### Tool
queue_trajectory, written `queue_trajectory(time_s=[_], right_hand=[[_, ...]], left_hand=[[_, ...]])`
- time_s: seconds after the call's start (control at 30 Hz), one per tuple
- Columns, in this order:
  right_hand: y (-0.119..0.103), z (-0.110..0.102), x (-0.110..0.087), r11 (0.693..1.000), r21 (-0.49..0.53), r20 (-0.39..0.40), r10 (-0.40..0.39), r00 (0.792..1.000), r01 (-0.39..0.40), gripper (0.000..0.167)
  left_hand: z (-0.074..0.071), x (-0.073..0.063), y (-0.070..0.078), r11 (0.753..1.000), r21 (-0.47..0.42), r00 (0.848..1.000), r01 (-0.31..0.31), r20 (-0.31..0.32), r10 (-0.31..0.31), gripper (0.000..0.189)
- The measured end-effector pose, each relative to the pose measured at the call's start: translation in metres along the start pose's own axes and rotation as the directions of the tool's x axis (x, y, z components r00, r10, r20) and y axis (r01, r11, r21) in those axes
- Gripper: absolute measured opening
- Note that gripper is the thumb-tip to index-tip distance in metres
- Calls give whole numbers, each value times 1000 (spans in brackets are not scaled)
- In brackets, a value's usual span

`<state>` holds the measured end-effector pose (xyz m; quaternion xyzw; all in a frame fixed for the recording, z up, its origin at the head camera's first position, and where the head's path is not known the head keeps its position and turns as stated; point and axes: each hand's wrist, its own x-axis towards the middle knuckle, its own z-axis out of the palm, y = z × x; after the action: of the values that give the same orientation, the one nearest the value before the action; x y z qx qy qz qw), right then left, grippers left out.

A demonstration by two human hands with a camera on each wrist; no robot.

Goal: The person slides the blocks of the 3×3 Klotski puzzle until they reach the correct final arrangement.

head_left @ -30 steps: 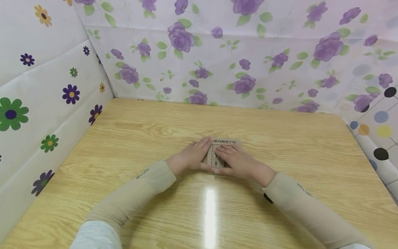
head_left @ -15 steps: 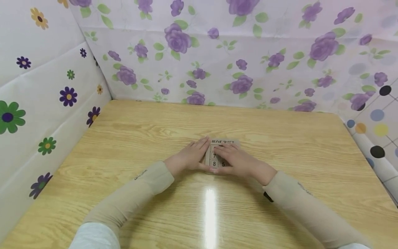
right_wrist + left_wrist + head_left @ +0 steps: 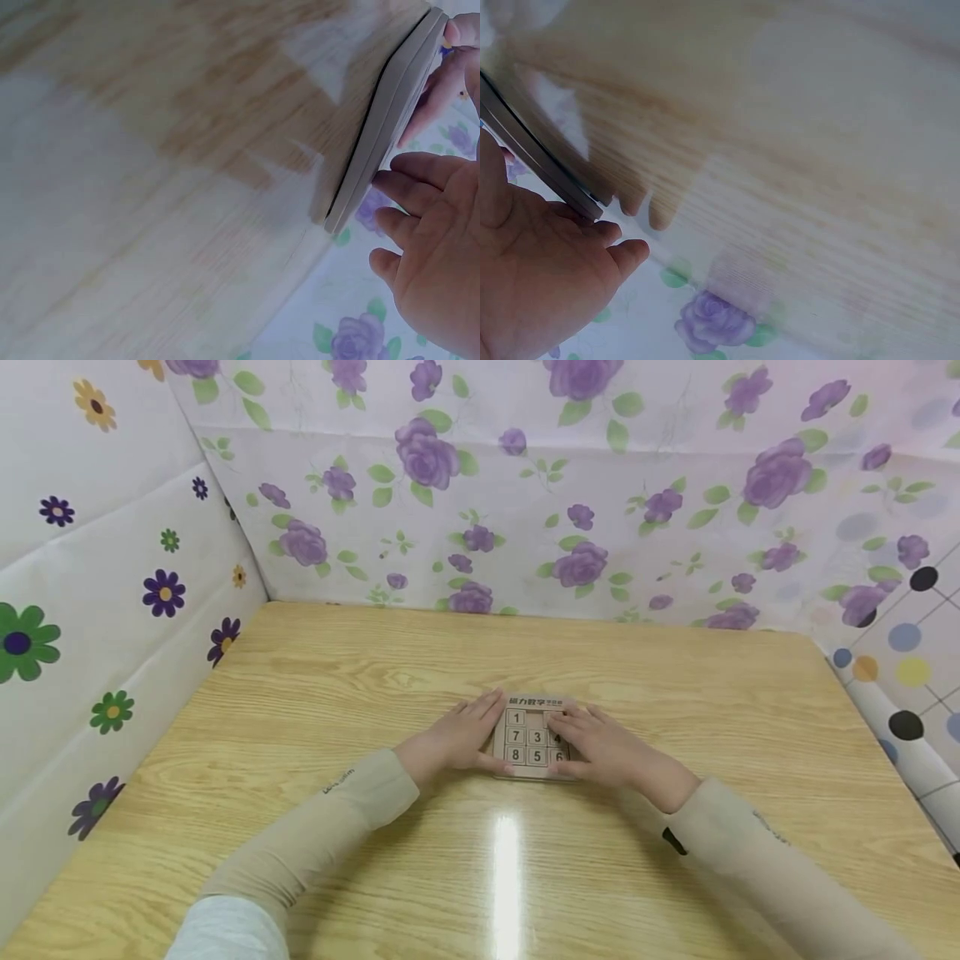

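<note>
A sliding number puzzle lies on the table, a flat tray with a printed title along its far edge. Tiles 1, 7, 3, 8, 5 and 6 show, and a gap stands in the middle of the far row. My left hand lies along the puzzle's left side with straight fingers, its thumb at the near left corner. Over the right column rest the straight fingers of my right hand, partly covering the 4 tile and the far right tile. Both wrist views show the puzzle's edge beside the fingers.
The wood-grain table surrounds the puzzle, with a bright light reflection at its near middle. A purple-flowered cloth hangs behind it, and patterned cloths stand at left and right. A small black object shows under the right sleeve.
My right hand has slid to the right across the puzzle, uncovering the middle column and the gap. The left hand stays along the left side. The head view has shifted slightly.
</note>
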<state>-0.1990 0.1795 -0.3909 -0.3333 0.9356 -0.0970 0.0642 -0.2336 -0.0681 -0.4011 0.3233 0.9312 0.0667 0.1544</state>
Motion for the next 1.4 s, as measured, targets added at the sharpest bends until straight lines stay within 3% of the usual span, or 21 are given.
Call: queue_trajectory(time_s=[0.47, 0.97, 1.4], right_hand=[[-9, 4, 14, 999, 28, 33, -35, 999, 34, 78], [-4, 2, -14, 999, 15, 4, -37, 999, 37, 73], [1, 2, -5, 999, -39, 7, -2, 1000, 2, 75]], left_hand=[[-3, -3, 2, 1000, 16, 1000, 4, 11, -4, 111], [0, 0, 0, 1000, 14, 1000, 10, 4, -10, 114], [0, 0, -1, 1000, 3, 1000, 2, 7, -2, 113]])
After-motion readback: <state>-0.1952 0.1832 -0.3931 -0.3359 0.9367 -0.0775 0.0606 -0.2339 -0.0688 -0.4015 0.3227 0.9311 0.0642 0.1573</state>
